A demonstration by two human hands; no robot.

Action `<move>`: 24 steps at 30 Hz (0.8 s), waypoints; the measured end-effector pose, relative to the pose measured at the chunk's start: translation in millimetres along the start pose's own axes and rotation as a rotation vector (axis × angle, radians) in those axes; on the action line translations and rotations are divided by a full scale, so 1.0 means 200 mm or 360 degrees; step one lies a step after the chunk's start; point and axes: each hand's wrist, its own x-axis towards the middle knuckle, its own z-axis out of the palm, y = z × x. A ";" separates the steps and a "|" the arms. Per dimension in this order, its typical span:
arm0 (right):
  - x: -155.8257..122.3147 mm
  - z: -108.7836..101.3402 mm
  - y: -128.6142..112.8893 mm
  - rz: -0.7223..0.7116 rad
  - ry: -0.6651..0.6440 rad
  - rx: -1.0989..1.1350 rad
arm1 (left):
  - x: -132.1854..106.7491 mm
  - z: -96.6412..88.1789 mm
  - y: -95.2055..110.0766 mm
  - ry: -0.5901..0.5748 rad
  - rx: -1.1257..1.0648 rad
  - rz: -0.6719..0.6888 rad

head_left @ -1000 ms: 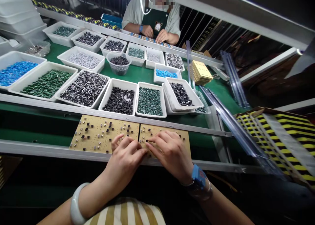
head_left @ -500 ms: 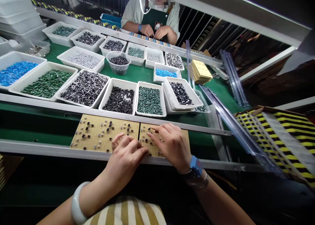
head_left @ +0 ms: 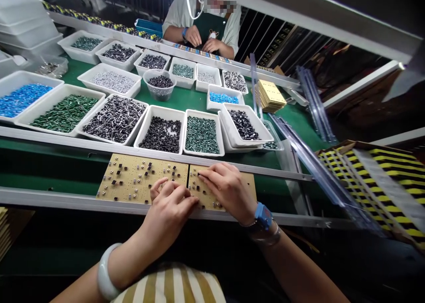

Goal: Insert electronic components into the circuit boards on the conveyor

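Two tan circuit boards lie side by side on the rails in front of me. The left board (head_left: 125,194) carries several small black, grey and silvery parts. Over the right board (head_left: 207,200), my right hand (head_left: 230,190) is closed, thumb and forefinger pinched at a small black electronic component (head_left: 199,174) near the board's upper left. My left hand (head_left: 171,205) hovers where the boards meet, fingers curled and thumb pressed towards them; whatever it holds is hidden.
Beyond the rail (head_left: 159,155) stand white trays of loose components, among them a black-part tray (head_left: 143,140) and a green-part tray (head_left: 203,154). A stack of tan boards (head_left: 270,97) sits back right, near clear plastic tubes (head_left: 308,170). A co-worker (head_left: 207,33) works across the bench.
My right thumb and forefinger have closed together at the small black component, and the hand has shifted slightly left. My left hand is nearly still. The co-worker's hands have moved slightly left.
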 end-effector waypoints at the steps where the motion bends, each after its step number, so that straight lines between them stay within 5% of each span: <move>1: 0.00 0.00 0.00 -0.0001 -0.0002 -0.0009 | 0.00 0.00 0.00 0.0006 0.0000 0.0006; 11: -0.06 -0.08 -0.04 0.0110 0.0257 -0.0003 | 0.00 0.00 0.00 0.0012 0.0007 0.0002; 24: -0.05 -0.06 -0.08 0.0117 0.0281 0.0072 | 0.00 -0.01 0.00 -0.0043 0.0126 0.0039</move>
